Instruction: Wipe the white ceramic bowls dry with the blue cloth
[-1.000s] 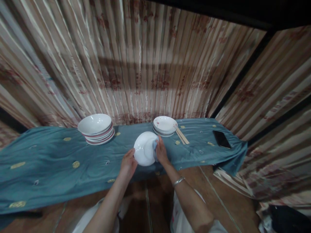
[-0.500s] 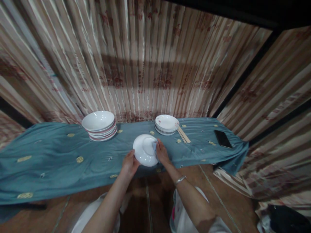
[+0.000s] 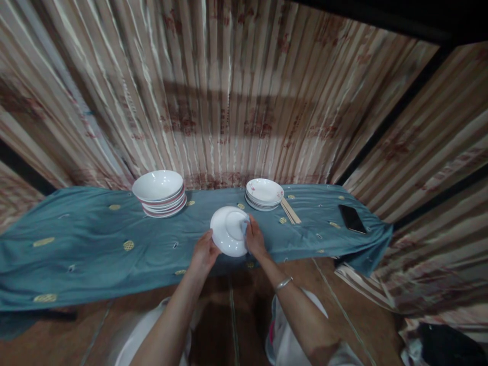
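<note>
My left hand point(image 3: 206, 250) grips a white plate point(image 3: 224, 236) by its left rim. The plate is tilted over the front of the table, with its underside and round foot ring facing me. At the right side of the plate, my right hand point(image 3: 254, 237) is closed on a small light-blue cloth point(image 3: 244, 225), pressed against the underside. Most of the cloth is hidden by the fingers. Behind the plate, to the right, is a stack of flower-patterned plates point(image 3: 264, 191). A stack of white bowls point(image 3: 158, 186) with some red rims stands farther left.
A blue-green cloth with yellow motifs covers the table point(image 3: 152, 249). Wooden chopsticks point(image 3: 291, 211) lie beside the plate stack, and a black phone point(image 3: 352, 218) lies at the right end. Pleated curtains point(image 3: 229, 101) hang behind. A dark metal post point(image 3: 396, 114) slants at right.
The cloth in my right hand has shifted slightly on the plate's underside, showing more of the foot ring. Both hands keep their hold. The whole view has shifted slightly.
</note>
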Demonstrator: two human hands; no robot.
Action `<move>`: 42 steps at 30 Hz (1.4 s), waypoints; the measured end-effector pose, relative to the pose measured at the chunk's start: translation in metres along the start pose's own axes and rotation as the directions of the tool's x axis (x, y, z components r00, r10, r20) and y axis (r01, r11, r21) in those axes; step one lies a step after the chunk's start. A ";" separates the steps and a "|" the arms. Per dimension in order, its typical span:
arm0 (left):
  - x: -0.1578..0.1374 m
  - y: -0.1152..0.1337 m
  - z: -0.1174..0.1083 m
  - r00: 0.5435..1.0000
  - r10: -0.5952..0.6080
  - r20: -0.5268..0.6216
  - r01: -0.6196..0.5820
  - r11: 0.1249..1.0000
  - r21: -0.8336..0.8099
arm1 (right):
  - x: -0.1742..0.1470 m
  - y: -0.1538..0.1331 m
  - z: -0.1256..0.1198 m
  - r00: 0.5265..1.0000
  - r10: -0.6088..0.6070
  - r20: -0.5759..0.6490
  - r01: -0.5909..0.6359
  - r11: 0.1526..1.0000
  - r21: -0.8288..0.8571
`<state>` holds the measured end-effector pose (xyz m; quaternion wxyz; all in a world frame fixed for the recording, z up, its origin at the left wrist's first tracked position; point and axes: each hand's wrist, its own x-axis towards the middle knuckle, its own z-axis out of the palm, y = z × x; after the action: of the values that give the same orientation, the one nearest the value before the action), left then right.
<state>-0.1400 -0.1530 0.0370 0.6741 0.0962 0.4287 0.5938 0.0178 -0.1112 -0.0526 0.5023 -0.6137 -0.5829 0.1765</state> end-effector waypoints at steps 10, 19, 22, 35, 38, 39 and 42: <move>0.004 -0.002 0.003 1.000 0.011 -0.025 -0.011 1.000 -0.014 | -0.024 -0.001 0.013 0.998 -0.057 0.003 0.058 0.996 -0.063; 0.004 0.002 0.002 0.998 0.027 -0.056 -0.030 0.999 -0.039 | -0.040 -0.009 0.004 0.993 -0.079 0.089 0.085 0.994 -0.067; 0.003 0.006 0.002 0.998 0.034 -0.046 -0.037 0.998 -0.045 | -0.044 -0.015 0.000 0.991 -0.075 0.113 0.083 0.994 -0.069; 0.010 0.018 -0.004 0.997 0.062 -0.034 -0.065 0.994 -0.092 | -0.064 -0.045 -0.006 0.948 -0.235 0.216 0.248 0.968 -0.037; 0.009 0.020 -0.002 0.996 0.085 -0.004 -0.084 0.991 -0.102 | -0.060 -0.047 -0.006 0.964 -0.199 0.178 0.211 0.976 -0.053; 0.009 0.020 -0.001 0.996 0.093 0.002 -0.093 0.990 -0.107 | -0.059 -0.048 -0.005 0.973 -0.171 0.157 0.183 0.981 -0.061; 0.011 0.021 0.000 0.994 0.108 0.010 -0.107 0.988 -0.110 | -0.058 -0.049 0.000 0.984 -0.113 0.139 0.123 0.990 -0.066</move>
<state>-0.1564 -0.1378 0.0453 0.6487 0.0869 0.3846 0.6510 -0.0237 -0.1717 -0.0334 0.4482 -0.5828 -0.6573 0.1658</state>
